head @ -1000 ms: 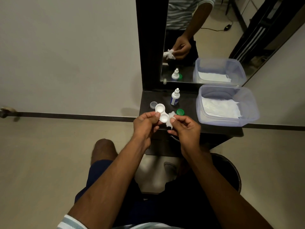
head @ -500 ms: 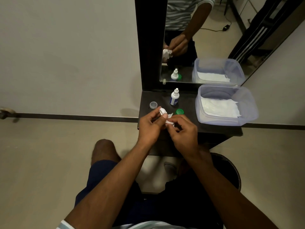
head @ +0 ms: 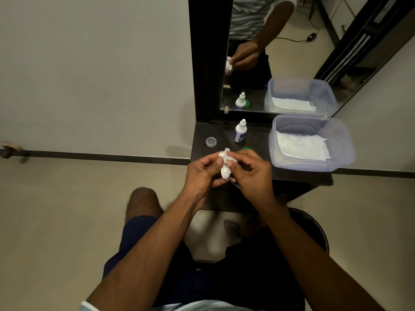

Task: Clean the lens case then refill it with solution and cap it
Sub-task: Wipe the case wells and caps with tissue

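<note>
Lens case [head: 225, 173], white, held over the bench's [head: 258, 142] front edge, long axis running roughly front to back. Left hand [head: 202, 173] grips it; right hand [head: 249, 173] pinches white tissue [head: 225, 153] against it. Solution bottle [head: 240, 131] upright mid-bench. Clear cap [head: 211, 141] near left edge, green cap [head: 246, 148] behind right hand. Tub [head: 343, 140] fills right end.

We have a single wide-angle view, worn on the head, looking forward and steeply down past our own forearms. Our two hands meet close below the lens at frame centre. The dark shelf [head: 258, 140] lies at one o'clock, the mirror [head: 280, 63] beyond it at twelve, returning our reflection.
</note>
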